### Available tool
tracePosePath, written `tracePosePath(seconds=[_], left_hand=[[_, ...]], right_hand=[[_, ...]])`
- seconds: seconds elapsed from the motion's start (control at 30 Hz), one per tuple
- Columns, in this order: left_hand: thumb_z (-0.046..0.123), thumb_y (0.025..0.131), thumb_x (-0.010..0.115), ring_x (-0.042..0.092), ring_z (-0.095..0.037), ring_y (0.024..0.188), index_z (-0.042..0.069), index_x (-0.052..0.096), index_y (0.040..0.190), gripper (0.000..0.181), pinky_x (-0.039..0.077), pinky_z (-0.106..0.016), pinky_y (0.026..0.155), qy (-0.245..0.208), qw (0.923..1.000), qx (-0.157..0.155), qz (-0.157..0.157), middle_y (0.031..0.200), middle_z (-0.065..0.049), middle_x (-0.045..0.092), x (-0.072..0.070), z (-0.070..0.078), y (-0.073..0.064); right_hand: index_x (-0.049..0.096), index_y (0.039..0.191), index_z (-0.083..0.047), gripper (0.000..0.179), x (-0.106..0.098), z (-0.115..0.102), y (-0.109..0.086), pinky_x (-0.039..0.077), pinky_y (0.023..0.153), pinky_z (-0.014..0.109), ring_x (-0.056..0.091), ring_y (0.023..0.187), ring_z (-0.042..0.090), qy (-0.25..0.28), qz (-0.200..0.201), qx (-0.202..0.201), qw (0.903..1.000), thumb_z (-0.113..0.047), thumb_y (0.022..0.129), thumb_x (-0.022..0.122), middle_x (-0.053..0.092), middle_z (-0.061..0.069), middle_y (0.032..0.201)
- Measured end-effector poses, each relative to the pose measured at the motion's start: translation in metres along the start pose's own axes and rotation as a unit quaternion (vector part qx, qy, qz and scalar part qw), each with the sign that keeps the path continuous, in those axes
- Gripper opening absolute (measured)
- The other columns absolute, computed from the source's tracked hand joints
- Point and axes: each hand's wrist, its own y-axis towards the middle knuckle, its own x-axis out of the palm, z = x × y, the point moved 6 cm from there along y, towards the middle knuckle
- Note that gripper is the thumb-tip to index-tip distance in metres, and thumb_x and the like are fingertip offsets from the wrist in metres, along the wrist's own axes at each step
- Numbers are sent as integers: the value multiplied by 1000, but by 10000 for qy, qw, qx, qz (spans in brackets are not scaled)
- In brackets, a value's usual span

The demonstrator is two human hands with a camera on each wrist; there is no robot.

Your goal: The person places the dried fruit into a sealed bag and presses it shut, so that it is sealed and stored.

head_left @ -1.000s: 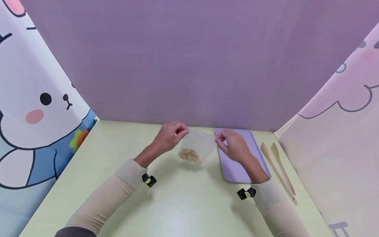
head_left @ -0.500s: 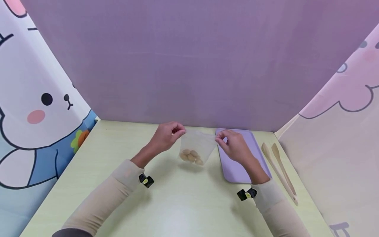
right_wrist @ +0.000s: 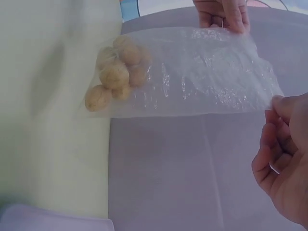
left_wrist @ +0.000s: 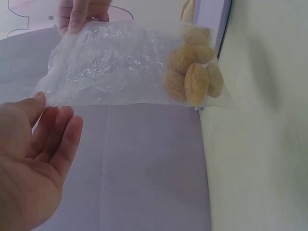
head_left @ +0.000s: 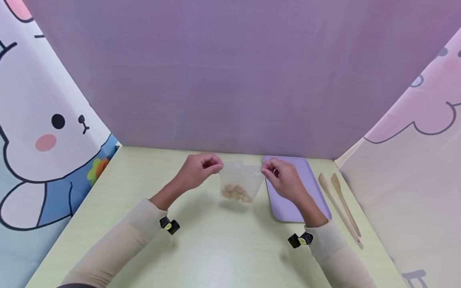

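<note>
A clear plastic bag point(head_left: 241, 176) hangs stretched between both hands above the table. Several small, round tan pieces point(left_wrist: 190, 65), brownish and slightly rough, lie in its bottom; their kind does not show. My left hand point(head_left: 201, 169) pinches the bag's upper left corner between thumb and fingertips. At the upper right corner, my right hand point(head_left: 284, 179) holds the bag in a similar pinch. In the right wrist view the tan pieces point(right_wrist: 115, 74) bunch at the bag's far end, while the upper part of the film is wrinkled and shiny.
A lilac tray point(head_left: 284, 210) lies on the pale table point(head_left: 216, 256), partly under my right hand and forearm. To its right are two long wooden utensils point(head_left: 340, 208). A purple backdrop point(head_left: 230, 80) stands behind the table, with printed cloth panels on both sides.
My left hand has moved left and slightly down, away from the right hand. The bag is stretched wider and its bottom has swung a little to the right. My right hand has barely moved.
</note>
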Motion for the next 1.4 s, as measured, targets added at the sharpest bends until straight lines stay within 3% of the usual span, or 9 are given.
tracePosePath(seconds=[0.23, 0.37, 0.6, 0.93, 1.07, 1.17, 1.4], left_hand=[[22, 96, 72, 69, -22, 77, 13, 74, 97, 8, 53, -26, 62, -439, 9973, -275, -524, 81, -1, 71, 2, 5, -23], [20, 96, 72, 71, -21, 76, 12, 73, 96, 8, 57, -28, 65, -574, 9946, -522, -687, 80, -2, 71, 6, -8, -27], [18, 96, 72, 71, -15, 74, 9, 73, 96, 9, 61, -28, 70, -793, 9908, -897, -638, 81, -5, 71, 17, -45, -15], [17, 96, 71, 70, -13, 71, 8, 73, 97, 10, 61, -31, 69, -525, 9930, -953, -463, 83, -7, 72, 26, -69, 7], [16, 96, 71, 70, -13, 71, 7, 72, 97, 10, 62, -42, 74, -526, 9918, -1088, -421, 83, -8, 72, 30, -83, 17], [15, 96, 70, 70, -12, 70, 6, 72, 98, 10, 61, -51, 79, -552, 9901, -1224, -420, 84, -8, 72, 37, -95, 22], [13, 97, 69, 69, -11, 72, 4, 71, 102, 10, 62, -45, 79, -556, 9849, -1583, -417, 87, -9, 72, 48, -118, 29]], right_hand=[[67, 91, -8, 7, 9, -5, -16, 40, 53, 20, 44, 61, 2, 471, -498, 255, 9973, -2, 94, 69, 56, -3, 70], [66, 94, -7, 4, 21, -2, -20, 43, 54, 21, 47, 61, 3, 633, -967, 552, 9918, -7, 97, 67, 58, -2, 74], [66, 95, -6, 7, 42, 22, -15, 46, 57, 22, 51, 66, 5, 541, -1248, 916, 9865, -12, 99, 66, 63, 0, 79], [67, 97, -6, 4, 55, 49, -2, 48, 68, 23, 55, 76, 10, 462, -1187, 924, 9875, -9, 95, 69, 63, 3, 83], [68, 98, -5, 5, 64, 66, 3, 47, 70, 23, 55, 77, 11, 434, -1207, 1133, 9852, -9, 95, 69, 63, 4, 83], [69, 99, -4, 6, 72, 80, 4, 45, 68, 23, 53, 75, 12, 541, -1230, 1379, 9813, -8, 95, 69, 62, 5, 83], [68, 104, -5, 10, 94, 107, 4, 46, 67, 27, 53, 72, 13, 695, -1484, 2161, 9625, -12, 98, 65, 63, 5, 85]])
